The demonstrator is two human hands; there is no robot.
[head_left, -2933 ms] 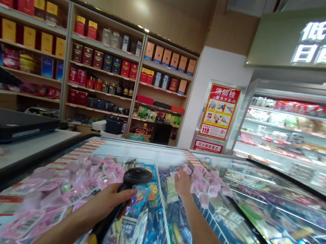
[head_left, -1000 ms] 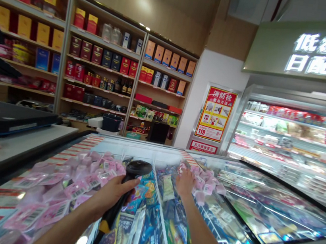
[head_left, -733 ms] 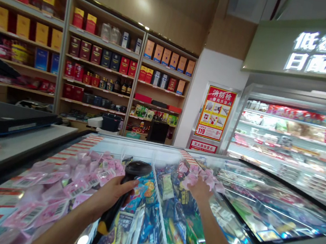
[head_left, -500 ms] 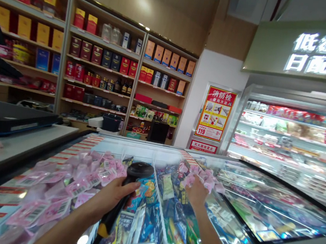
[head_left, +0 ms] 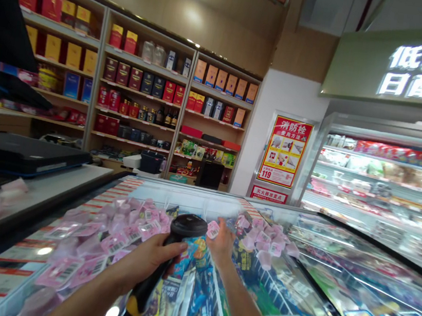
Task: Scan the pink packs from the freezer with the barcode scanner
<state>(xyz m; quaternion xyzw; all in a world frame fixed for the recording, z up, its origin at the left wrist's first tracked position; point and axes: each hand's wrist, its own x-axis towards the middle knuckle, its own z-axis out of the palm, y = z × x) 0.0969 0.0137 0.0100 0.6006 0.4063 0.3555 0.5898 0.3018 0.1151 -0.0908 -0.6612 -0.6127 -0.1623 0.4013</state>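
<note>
My left hand (head_left: 157, 257) is wrapped round the handle of a black barcode scanner (head_left: 188, 224), its head upright above my fingers. A small pink cup with a lid label (head_left: 213, 229) is pinched in my right hand (head_left: 222, 245), just right of the scanner head. Many more pink cups (head_left: 117, 236) lie heaped on the freezer's glass top to the left of my left hand. A smaller cluster of pink cups (head_left: 265, 236) rests on the glass to the right, beyond my right wrist.
Beneath the glass of the chest freezer (head_left: 191, 191) are colourful ice cream packets. A counter (head_left: 87, 183) on the left bears a flat black device (head_left: 33, 151) and several pink cups. Shelves of boxes (head_left: 143, 82) stand behind; a lit refrigerated display (head_left: 378, 185) is at the right.
My right hand has come left from the right-hand cluster to beside the scanner head, with a pink cup in its fingers. The left hand keeps hold of the scanner; the view has shifted slightly.
</note>
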